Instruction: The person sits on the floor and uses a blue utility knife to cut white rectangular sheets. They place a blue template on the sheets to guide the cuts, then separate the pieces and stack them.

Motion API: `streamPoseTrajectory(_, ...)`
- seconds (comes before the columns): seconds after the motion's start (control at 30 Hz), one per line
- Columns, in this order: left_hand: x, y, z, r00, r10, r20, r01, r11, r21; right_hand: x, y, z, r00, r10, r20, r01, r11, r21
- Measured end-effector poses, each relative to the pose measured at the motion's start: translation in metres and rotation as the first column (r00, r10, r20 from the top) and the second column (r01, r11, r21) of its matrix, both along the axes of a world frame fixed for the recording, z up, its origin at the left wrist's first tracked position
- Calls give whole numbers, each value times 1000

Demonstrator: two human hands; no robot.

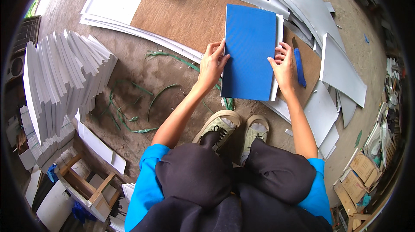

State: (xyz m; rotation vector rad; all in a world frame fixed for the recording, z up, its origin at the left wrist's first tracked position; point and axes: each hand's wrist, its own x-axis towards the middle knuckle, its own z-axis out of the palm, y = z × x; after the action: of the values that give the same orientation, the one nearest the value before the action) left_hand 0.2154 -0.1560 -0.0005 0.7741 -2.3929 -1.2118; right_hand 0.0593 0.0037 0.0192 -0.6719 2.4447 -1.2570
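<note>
Over the brown board [186,11], blue panel [250,52] atop white sheet [279,37], near-left corner overhanging board's edge; room on the floor [138,70] leftward, green straps [123,119] strewn there. Left hand [212,64]: fingers half curled, parted, tips at panel's left edge. Right hand [283,68]: likewise, right edge; knife [299,68] just beside. Whether either grips, I cannot tell. Cartons [354,185] far right; contents hidden.

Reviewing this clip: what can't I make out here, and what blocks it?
In the head view:
White sheet: mostly hidden beneath the blue board.
The board's underside: faces away.
Palm of the left hand: turned from the camera.
Shoes: partly covered by dark trousers.
Clutter at the right rim: too small to identify.
</note>
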Motion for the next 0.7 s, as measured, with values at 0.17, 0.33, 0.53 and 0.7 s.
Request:
streamPoseTrajectory(0.17, 0, 0, -7, 1000, -6, 15, 7, 1000, -4, 0, 0, 3, 1000, 20, -22, -20, 1000, 1)
streamPoseTrajectory(0.33, -1, 2, -5, 1000, -25, -6, 24, 996, -85, -1, 1, 8, 999, 36, 23, -36, 999, 25)
streamPoseTrajectory(0.53, -3, 2, -6, 1000, -23, 9, 24, 981, -192, -2, 3, 1, 999, 26, 42, -24, 999, -38)
streamPoseTrajectory(0.7, -3, 4, -9, 1000, -23, 1, 23, 984, -179, -2, 2, 4, 999, 15, 42, -14, 1000, -27)
